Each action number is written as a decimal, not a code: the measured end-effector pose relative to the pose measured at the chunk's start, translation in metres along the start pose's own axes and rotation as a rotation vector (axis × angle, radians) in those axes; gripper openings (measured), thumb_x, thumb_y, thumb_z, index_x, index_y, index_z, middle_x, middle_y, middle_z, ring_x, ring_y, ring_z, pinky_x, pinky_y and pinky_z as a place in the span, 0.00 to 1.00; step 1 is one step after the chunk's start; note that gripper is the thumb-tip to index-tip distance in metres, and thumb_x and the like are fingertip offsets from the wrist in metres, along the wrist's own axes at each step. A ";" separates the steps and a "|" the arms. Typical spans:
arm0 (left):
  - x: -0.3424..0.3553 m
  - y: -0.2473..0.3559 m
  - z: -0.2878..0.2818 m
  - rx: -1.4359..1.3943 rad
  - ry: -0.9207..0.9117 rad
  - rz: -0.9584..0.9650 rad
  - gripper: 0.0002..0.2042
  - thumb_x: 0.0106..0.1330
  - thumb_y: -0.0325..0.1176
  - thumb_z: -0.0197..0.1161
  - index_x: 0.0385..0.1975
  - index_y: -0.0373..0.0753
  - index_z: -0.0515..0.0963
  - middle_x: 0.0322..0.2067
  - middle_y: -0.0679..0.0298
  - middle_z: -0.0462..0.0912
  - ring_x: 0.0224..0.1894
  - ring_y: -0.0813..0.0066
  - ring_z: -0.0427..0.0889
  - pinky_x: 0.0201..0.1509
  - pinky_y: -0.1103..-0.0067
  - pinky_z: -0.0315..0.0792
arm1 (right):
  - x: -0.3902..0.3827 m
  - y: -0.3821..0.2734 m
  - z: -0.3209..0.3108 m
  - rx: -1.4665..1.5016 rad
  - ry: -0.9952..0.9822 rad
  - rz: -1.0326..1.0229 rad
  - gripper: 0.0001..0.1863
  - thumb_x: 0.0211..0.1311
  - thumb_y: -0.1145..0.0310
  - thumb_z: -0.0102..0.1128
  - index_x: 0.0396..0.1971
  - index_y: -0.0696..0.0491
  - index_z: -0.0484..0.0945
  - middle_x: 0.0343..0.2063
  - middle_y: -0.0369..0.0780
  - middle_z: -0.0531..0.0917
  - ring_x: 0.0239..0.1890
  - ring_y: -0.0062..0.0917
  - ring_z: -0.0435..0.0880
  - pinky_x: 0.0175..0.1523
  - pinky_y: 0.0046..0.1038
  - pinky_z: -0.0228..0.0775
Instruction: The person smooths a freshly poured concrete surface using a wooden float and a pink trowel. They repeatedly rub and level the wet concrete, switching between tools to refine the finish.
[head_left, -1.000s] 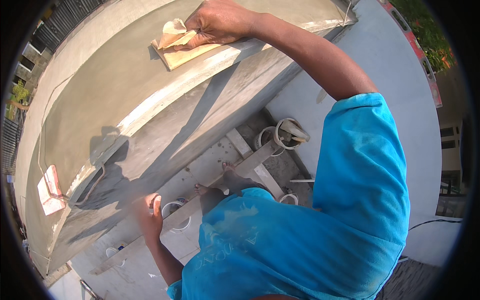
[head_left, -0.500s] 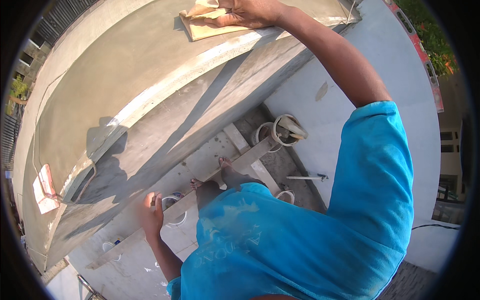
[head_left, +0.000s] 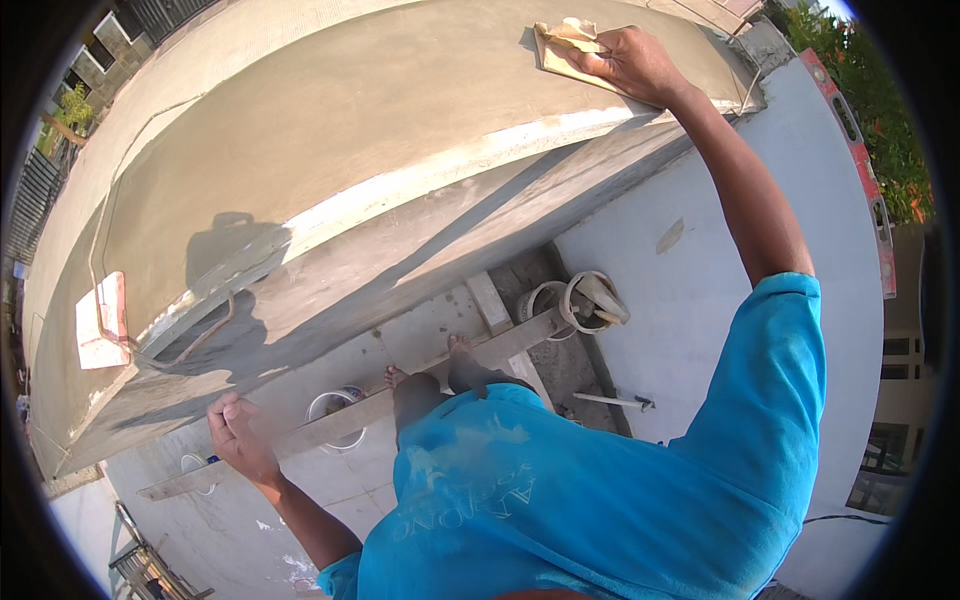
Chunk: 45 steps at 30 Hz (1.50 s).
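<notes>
My right hand (head_left: 625, 62) grips a folded piece of brown paper (head_left: 565, 45), pressed flat on the smooth cement ledge (head_left: 380, 110) near its far-right end. My left hand (head_left: 240, 440) is raised below the ledge at the lower left, its fingers curled; a blurred patch keeps me from telling whether anything is in them. A pink-and-white flat piece (head_left: 102, 315) with bent wire around it rests on the ledge's left end.
My feet are beside a long board (head_left: 360, 420). Buckets (head_left: 590, 300) with tools stand at the right, another bucket (head_left: 335, 420) near the board. A white pipe (head_left: 615, 400) juts by the white wall (head_left: 690, 320). A red level (head_left: 860, 170) lies along the wall top.
My right hand has slid the paper rightward along the ledge and my arm has swung right. My left hand has moved left, its fingers more curled. The view has shifted.
</notes>
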<state>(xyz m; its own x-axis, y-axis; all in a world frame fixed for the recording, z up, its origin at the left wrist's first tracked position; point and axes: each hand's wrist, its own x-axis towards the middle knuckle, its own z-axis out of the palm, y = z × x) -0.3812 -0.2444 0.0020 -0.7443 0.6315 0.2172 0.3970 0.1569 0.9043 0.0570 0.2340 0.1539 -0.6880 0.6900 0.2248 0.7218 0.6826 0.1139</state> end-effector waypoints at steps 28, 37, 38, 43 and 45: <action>0.062 0.120 0.022 0.001 0.052 0.448 0.09 0.66 0.31 0.65 0.40 0.37 0.73 0.20 0.61 0.81 0.20 0.69 0.82 0.25 0.75 0.72 | 0.101 -0.405 -0.040 0.373 -0.097 -0.529 0.18 0.70 0.53 0.52 0.50 0.50 0.71 0.32 0.47 0.85 0.39 0.46 0.84 0.43 0.47 0.74; 0.072 0.139 0.032 0.051 -0.020 0.736 0.08 0.64 0.31 0.66 0.33 0.39 0.73 0.16 0.63 0.77 0.16 0.62 0.77 0.18 0.71 0.67 | 0.138 -0.328 -0.018 0.253 0.045 0.038 0.22 0.71 0.49 0.51 0.53 0.51 0.72 0.40 0.52 0.85 0.46 0.51 0.83 0.48 0.48 0.72; 0.073 0.137 0.031 0.057 0.010 0.755 0.08 0.64 0.32 0.67 0.33 0.39 0.73 0.15 0.63 0.76 0.16 0.62 0.77 0.18 0.71 0.66 | 0.124 -0.366 -0.028 0.287 0.049 -0.050 0.21 0.70 0.51 0.53 0.53 0.51 0.73 0.40 0.52 0.85 0.47 0.51 0.82 0.48 0.48 0.71; 0.077 0.132 0.027 0.021 0.064 0.817 0.08 0.58 0.35 0.71 0.32 0.41 0.80 0.26 0.67 0.76 0.27 0.69 0.79 0.23 0.76 0.71 | 0.030 -0.353 -0.058 0.524 -0.120 0.045 0.21 0.69 0.62 0.57 0.60 0.49 0.73 0.45 0.47 0.85 0.48 0.42 0.84 0.52 0.39 0.72; 0.081 0.136 0.032 0.022 0.089 0.900 0.08 0.56 0.35 0.72 0.29 0.42 0.80 0.25 0.68 0.75 0.30 0.72 0.77 0.24 0.77 0.70 | 0.000 -0.309 -0.057 0.499 -0.047 0.222 0.22 0.70 0.61 0.56 0.61 0.50 0.74 0.48 0.46 0.84 0.51 0.35 0.83 0.55 0.35 0.70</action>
<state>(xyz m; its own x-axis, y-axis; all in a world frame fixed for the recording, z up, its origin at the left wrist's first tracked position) -0.3700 -0.1477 0.1312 -0.1853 0.4617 0.8675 0.8587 -0.3532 0.3714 -0.1622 0.0096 0.1738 -0.5338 0.8329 0.1461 0.7350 0.5424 -0.4069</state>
